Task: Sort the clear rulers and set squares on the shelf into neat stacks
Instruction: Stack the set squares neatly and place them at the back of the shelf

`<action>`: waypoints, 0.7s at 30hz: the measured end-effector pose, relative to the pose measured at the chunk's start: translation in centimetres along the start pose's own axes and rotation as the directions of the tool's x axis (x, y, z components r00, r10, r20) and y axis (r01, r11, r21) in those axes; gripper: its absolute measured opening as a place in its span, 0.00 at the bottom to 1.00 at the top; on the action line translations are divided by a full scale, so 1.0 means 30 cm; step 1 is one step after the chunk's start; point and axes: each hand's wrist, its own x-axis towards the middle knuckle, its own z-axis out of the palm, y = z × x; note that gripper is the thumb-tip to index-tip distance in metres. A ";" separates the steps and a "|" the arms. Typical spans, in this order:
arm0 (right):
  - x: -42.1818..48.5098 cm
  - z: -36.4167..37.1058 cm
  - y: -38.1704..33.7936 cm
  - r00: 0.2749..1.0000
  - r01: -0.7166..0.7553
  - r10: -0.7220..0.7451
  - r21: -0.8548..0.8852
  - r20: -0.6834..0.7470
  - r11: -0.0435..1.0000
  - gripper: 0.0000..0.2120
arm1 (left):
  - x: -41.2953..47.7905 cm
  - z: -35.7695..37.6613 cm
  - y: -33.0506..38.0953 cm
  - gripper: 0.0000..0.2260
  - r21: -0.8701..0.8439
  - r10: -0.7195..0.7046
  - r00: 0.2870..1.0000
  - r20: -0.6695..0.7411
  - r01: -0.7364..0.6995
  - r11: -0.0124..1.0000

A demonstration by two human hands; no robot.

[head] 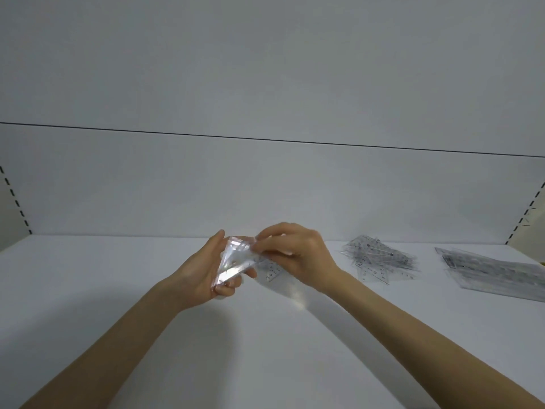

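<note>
My left hand [206,270] cups a small bunch of set squares [233,261] by the edges, fingers curled round them, just above the shelf [265,349]. My right hand [295,252] pinches their top corner. I'd judge them light, stiff and slick (thin clear plastic slides on itself), so I'd grip the edges and square them up before setting them down. Further right lies a loose pile [377,258] of more set squares, and past it a flatter stack of rulers [495,273].

This looks like a shop display bay: a white shelf [118,290], a plain back panel [265,187] and slotted uprights [527,214] at both side edges. Identical clear rulers [495,273] and set squares [380,258] lie heaped near its right edge.
</note>
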 end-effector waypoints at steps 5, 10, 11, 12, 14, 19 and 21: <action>-0.054 0.057 0.040 0.958 0.233 -0.210 -0.103 0.197 0.967 0.11 | -0.014 0.015 0.010 0.17 -0.065 0.016 0.999 0.041 -0.013 0.998; -0.058 0.048 0.020 0.942 0.194 -0.172 -0.051 0.288 0.980 0.19 | -0.024 0.023 0.014 0.10 -0.020 -0.002 0.998 0.056 0.003 1.000; -0.056 0.044 0.012 0.952 0.118 -0.114 0.005 0.284 0.993 0.21 | -0.024 0.023 0.013 0.09 -0.005 -0.010 0.998 0.055 0.010 1.000; -0.054 0.035 0.007 0.968 -0.013 -0.005 0.071 0.252 0.997 0.22 | -0.025 0.020 0.012 0.08 0.008 -0.016 0.998 0.057 0.015 1.000; -0.035 0.008 0.013 0.936 -0.346 0.325 0.184 0.132 0.920 0.20 | -0.018 0.004 0.007 0.06 0.015 -0.023 0.998 0.054 0.023 1.000; -0.014 -0.054 0.156 0.595 -0.706 0.743 -0.242 0.306 0.665 0.22 | -0.015 -0.044 -0.002 0.07 0.053 -0.009 1.000 -0.006 0.009 0.999; -0.034 -0.042 0.199 0.471 -0.685 0.772 -0.375 0.427 0.625 0.32 | -0.016 -0.061 -0.001 0.08 0.072 0.008 0.999 -0.037 -0.005 0.997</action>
